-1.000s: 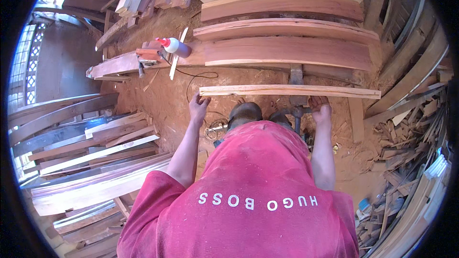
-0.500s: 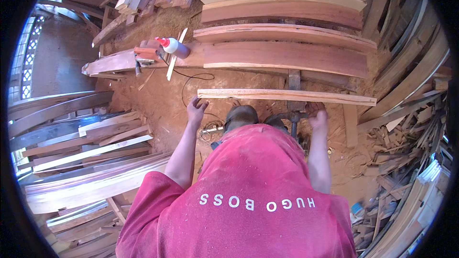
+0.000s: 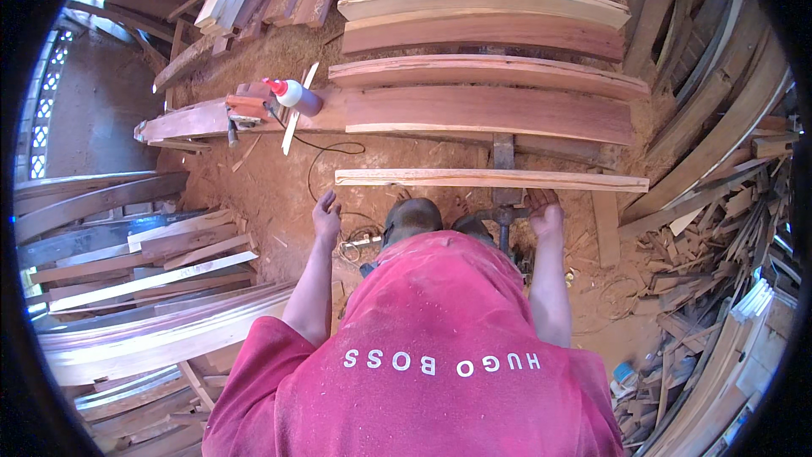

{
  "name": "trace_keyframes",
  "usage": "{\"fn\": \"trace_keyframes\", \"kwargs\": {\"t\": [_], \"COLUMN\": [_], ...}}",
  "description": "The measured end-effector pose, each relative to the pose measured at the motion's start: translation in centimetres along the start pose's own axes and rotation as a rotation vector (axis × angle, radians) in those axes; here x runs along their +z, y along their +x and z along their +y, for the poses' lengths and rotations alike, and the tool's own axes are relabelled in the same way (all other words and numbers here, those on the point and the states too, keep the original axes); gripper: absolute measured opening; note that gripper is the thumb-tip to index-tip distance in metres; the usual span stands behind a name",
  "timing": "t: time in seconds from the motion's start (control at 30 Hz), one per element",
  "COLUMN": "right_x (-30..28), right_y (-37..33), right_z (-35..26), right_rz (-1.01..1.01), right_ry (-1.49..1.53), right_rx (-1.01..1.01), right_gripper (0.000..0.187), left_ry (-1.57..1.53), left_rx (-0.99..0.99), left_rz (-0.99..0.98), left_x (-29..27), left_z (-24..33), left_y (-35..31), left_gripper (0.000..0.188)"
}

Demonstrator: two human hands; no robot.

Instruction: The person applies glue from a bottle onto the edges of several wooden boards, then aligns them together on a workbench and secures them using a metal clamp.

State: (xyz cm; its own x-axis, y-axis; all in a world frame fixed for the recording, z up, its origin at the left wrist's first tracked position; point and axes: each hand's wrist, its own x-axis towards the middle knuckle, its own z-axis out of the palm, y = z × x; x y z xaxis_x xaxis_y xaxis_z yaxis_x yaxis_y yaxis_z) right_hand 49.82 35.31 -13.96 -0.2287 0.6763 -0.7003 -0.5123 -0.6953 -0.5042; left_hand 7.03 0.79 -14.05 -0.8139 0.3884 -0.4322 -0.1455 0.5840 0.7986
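A long, narrow wooden strip (image 3: pixel 491 179) lies crosswise in front of me, with a dark line along its length. My left hand (image 3: pixel 326 218) is just below the strip's left end, fingers apart and holding nothing that I can see. Right of the middle, my right hand (image 3: pixel 544 210) has its fingers stretched toward the strip's near edge; whether the fingertips touch it, I cannot tell. Beneath the strip, near that hand, stands a dark metal bar clamp (image 3: pixel 504 213). Beyond the strip, a wide reddish board (image 3: pixel 489 110) lies parallel to it.
Several more boards (image 3: pixel 482 34) lie in rows beyond. At the left are a glue bottle (image 3: pixel 298 97) with a red nozzle, an orange power tool (image 3: pixel 247 107) and its black cord (image 3: pixel 326 149). Stacked planks (image 3: pixel 152 275) line the left; offcuts (image 3: pixel 702 262) pile up at the right.
My left hand has drawn slightly away from the strip's left end. The right hand's fingers have straightened. The whole view has shifted a little, so the scene sits further left and lower.
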Motion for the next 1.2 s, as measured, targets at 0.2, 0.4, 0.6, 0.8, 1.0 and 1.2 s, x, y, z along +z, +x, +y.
{"fn": "trace_keyframes", "kwargs": {"t": [0.2,0.4,0.6,0.8,1.0,1.2], "right_x": [0.5,0.0,0.8,0.2,0.3,0.2], "right_y": [-0.4,-0.4,-0.4,-0.4,-0.9,-0.4], "right_z": [0.0,-0.1,-0.2,0.0,-0.3,-0.2], "right_rz": [0.052,-0.016,0.032,0.05,0.072,0.039], "right_ry": [0.01,-0.035,-0.026,0.011,-0.003,0.081], "right_rx": [0.029,0.019,0.023,0.022,0.0,-0.002], "right_gripper": [0.027,0.031,0.029,0.029,0.028,0.026], "left_ry": [-0.028,-0.037,-0.063,-0.057,-0.048,0.352], "left_rx": [0.049,0.058,-0.047,-0.043,-0.011,-0.043], "left_rz": [0.002,-0.05,-0.038,-0.048,-0.015,0.066], "left_x": [0.9,2.1,3.1,2.8,2.0,0.9], "left_z": [0.7,2.3,5.3,5.4,4.2,4.2], "left_y": [-0.4,-1.0,-2.5,-2.1,-1.6,-4.5], "left_gripper": [0.045,0.047,0.048,0.048,0.049,0.023]}}
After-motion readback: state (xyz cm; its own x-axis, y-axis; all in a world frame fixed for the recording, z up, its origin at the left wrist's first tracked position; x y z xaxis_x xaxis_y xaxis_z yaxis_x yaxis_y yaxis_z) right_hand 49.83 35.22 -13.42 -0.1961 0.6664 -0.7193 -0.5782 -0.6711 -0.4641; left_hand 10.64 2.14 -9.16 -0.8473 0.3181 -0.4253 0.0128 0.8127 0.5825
